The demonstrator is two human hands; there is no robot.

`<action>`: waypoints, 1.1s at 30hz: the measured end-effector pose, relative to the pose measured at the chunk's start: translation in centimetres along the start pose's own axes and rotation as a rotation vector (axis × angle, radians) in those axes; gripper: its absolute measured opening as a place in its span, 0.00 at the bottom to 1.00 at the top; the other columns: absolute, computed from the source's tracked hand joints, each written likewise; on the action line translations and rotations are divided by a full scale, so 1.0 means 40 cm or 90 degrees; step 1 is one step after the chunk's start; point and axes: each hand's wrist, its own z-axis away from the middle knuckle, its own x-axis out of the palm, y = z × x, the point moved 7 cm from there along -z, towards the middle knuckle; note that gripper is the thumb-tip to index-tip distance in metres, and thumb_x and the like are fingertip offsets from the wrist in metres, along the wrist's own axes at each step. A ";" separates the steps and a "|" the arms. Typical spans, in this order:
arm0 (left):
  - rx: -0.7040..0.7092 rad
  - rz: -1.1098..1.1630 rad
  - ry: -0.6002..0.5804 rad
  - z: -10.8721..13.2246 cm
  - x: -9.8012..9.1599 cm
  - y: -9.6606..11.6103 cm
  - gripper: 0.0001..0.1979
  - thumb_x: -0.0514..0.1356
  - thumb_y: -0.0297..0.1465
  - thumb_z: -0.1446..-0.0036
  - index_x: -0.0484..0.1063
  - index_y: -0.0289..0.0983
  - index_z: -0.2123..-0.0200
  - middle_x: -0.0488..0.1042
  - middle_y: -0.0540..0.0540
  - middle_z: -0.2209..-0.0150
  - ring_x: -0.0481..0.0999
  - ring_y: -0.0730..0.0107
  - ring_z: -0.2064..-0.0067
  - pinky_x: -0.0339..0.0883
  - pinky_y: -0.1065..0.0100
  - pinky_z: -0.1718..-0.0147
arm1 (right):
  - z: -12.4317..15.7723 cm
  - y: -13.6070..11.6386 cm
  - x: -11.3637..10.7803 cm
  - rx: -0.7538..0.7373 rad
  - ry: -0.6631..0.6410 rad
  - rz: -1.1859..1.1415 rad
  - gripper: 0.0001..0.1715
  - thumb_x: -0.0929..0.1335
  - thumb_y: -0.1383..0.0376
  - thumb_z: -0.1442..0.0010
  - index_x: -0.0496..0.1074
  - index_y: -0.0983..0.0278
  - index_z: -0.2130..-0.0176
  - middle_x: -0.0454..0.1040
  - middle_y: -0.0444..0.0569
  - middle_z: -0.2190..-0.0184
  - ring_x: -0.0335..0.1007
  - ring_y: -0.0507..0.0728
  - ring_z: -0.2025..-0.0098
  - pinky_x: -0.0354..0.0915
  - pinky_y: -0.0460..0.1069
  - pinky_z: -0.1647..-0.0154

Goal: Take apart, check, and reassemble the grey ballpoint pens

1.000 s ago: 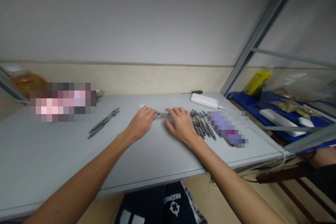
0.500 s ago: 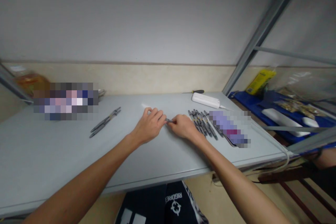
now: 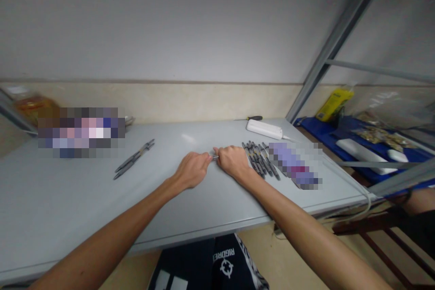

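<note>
Over the middle of the grey table (image 3: 190, 199), my left hand (image 3: 193, 168) and my right hand (image 3: 233, 161) meet almost fingertip to fingertip. Both are closed on one pen (image 3: 215, 157), of which only a short shiny piece shows in the gap between them. The rest of it is hidden by my fingers. Just right of my right hand lies a row of several grey pens (image 3: 260, 161), side by side and slanting. Two similar pens (image 3: 134, 159) lie together on the left part of the table.
A white power strip (image 3: 264, 129) with a cord and a screwdriver (image 3: 255, 118) lie near the wall. Blurred-out items sit at the left back and right of the pen row. A metal frame post (image 3: 319, 68) rises at the right, beside a blue surface with bags.
My left fingers have curled in tighter, and my right hand has rolled over so its back faces up more. The pen stays between both hands. The view has shifted slightly.
</note>
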 end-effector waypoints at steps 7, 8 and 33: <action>-0.039 0.299 -0.029 -0.009 -0.001 -0.025 0.23 0.41 0.38 0.37 0.63 0.37 0.80 0.65 0.52 0.82 0.64 0.71 0.76 0.53 0.69 0.75 | 0.004 -0.006 -0.006 -0.020 0.076 0.012 0.31 0.51 0.57 0.33 0.74 0.67 0.67 0.76 0.59 0.71 0.73 0.59 0.64 0.59 0.48 0.67; -0.035 0.319 -0.015 -0.009 -0.005 -0.027 0.22 0.42 0.38 0.37 0.63 0.37 0.79 0.65 0.52 0.81 0.64 0.71 0.76 0.54 0.69 0.74 | 0.004 -0.003 -0.004 -0.007 0.072 0.011 0.30 0.51 0.57 0.33 0.74 0.67 0.67 0.76 0.59 0.71 0.73 0.59 0.64 0.59 0.48 0.67; -0.120 0.403 0.104 -0.013 -0.029 -0.129 0.22 0.43 0.44 0.40 0.56 0.38 0.81 0.57 0.54 0.83 0.58 0.73 0.78 0.49 0.70 0.76 | 0.024 -0.013 -0.033 -0.125 0.174 -0.046 0.19 0.55 0.59 0.34 0.70 0.62 0.60 0.71 0.52 0.63 0.59 0.57 0.60 0.46 0.51 0.62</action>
